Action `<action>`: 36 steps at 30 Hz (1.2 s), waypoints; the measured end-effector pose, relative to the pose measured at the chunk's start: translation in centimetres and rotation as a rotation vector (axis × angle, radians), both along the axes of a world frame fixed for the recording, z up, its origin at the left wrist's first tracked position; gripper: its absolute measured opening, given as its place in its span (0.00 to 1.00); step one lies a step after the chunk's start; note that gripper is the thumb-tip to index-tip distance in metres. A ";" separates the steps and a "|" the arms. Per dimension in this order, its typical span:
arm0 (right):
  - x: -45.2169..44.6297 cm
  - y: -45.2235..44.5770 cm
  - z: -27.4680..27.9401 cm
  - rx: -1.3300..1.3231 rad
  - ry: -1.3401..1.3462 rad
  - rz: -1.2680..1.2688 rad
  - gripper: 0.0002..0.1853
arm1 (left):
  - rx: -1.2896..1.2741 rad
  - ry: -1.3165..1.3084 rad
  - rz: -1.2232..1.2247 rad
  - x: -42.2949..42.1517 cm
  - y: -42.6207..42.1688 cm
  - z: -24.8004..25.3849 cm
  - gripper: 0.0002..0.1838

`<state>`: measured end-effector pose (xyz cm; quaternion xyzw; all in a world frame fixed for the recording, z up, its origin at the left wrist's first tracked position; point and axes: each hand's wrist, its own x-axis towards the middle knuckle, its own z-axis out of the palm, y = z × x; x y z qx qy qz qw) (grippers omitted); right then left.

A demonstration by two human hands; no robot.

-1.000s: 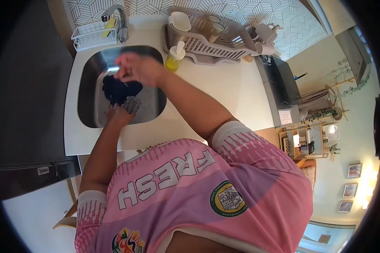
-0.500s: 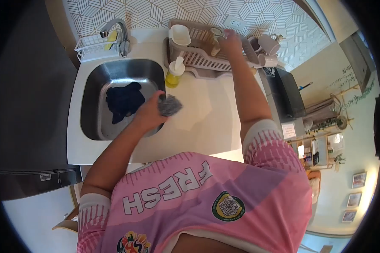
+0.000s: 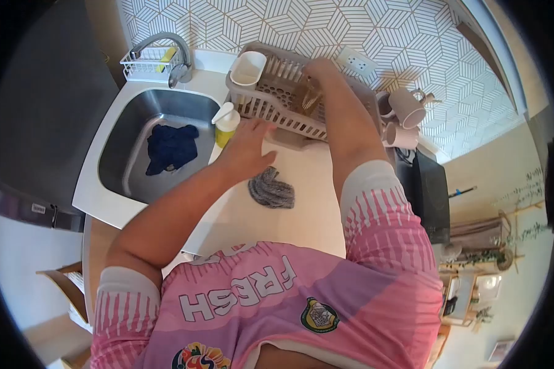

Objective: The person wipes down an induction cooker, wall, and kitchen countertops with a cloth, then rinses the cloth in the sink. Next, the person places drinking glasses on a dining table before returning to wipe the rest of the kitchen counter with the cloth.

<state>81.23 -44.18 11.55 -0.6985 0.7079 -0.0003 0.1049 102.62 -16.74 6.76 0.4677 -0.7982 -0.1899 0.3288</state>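
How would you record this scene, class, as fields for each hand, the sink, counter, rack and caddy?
Left hand: open, holding nothing, above the counter
Right hand: at the rack; grip hidden
Sink: navy cloth lying inside
Counter: gray cloth and soap bottle on it
Rack: white tub at its sink end
Caddy: white, behind the sink, with a yellow item
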 end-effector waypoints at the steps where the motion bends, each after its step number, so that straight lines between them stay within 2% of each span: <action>1: -0.4 -0.7 0.0 -0.074 0.032 0.079 0.30 | -0.082 -0.025 0.031 -1.1 -1.1 1.5 0.32; 2: -0.8 -0.3 0.8 -0.082 0.027 0.098 0.30 | -0.089 -0.031 0.049 -2.3 -2.2 2.9 0.32; 4: -2.3 2.5 3.2 -0.269 -0.267 0.121 0.30 | -0.059 -0.122 0.132 -4.9 -4.5 5.0 0.35; 5: -3.4 3.8 4.3 -0.272 -0.269 0.135 0.30 | -0.062 -0.123 0.146 -6.2 -6.0 5.5 0.35; 7: -5.9 6.8 5.9 -0.439 -0.737 0.040 0.34 | 0.038 -0.328 0.260 -8.7 -9.0 6.3 0.42; 9: -7.8 10.2 6.5 -0.541 -0.999 -0.077 0.33 | 0.140 -0.309 0.303 -11.0 -12.4 6.2 0.44; 11: -9.5 11.7 3.5 -0.635 -1.458 -0.156 0.30 | 0.235 -0.288 0.340 -12.3 -15.7 5.8 0.45; 13: -12.2 15.5 1.1 -0.339 -2.098 -0.047 0.26 | 0.292 -0.365 0.241 -13.2 -18.4 4.8 0.41; 14: -12.8 16.9 0.1 -0.323 -2.098 -0.057 0.26 | 0.306 -0.366 0.246 -13.3 -18.8 4.7 0.41; 16: -13.3 18.7 -1.3 -0.069 -2.404 -0.043 0.26 | 0.462 -0.382 0.221 -13.0 -19.0 5.4 0.38; 17: -13.2 19.5 -1.7 -0.030 -2.406 -0.032 0.26 | 0.471 -0.377 0.251 -12.5 -18.4 5.9 0.38; 19: -13.1 20.7 -2.2 -0.035 -2.512 -0.001 0.29 | 0.434 -0.002 0.338 -10.7 -16.8 6.7 0.35; 21: -13.2 21.3 -2.5 0.068 -2.645 0.027 0.32 | 0.555 0.665 0.276 -8.3 -16.5 5.1 0.28; 23: -12.5 22.3 -2.4 0.233 -2.696 0.243 0.32 | 0.678 1.282 0.141 -5.3 -11.1 7.9 0.21; 24: -11.8 22.8 -2.2 0.269 -2.715 0.294 0.32 | 0.633 1.309 0.197 -3.3 -8.0 9.0 0.21; 26: -10.2 23.9 -1.9 0.401 -2.717 0.360 0.33 | 0.700 1.893 -0.023 0.5 -2.0 10.1 0.21; 27: -9.2 24.6 -1.8 0.499 -2.694 0.380 0.34 | 0.622 1.921 0.017 2.5 1.0 9.7 0.21; 29: -6.2 26.5 -1.4 0.643 -2.603 0.515 0.35 | 0.701 2.081 -0.207 6.6 7.6 7.6 0.23; 31: -2.5 29.2 -0.6 0.808 -2.545 0.534 0.36 | 0.619 2.077 -0.163 9.8 14.3 4.9 0.26; 32: -1.5 30.0 -1.1 0.901 -2.524 0.547 0.36 | 0.516 2.008 -0.037 10.8 17.9 4.1 0.28; 34: 1.0 31.2 -2.1 0.811 -2.242 0.581 0.39 | 0.377 1.989 0.071 13.0 25.0 2.5 0.27; 35: 3.0 32.1 -2.1 0.890 -2.223 0.614 0.39 | 0.321 1.971 0.094 13.9 28.7 1.8 0.27; 36: 5.3 33.5 -2.0 0.949 -2.088 0.676 0.40 | 0.260 1.980 0.136 15.0 32.6 1.0 0.27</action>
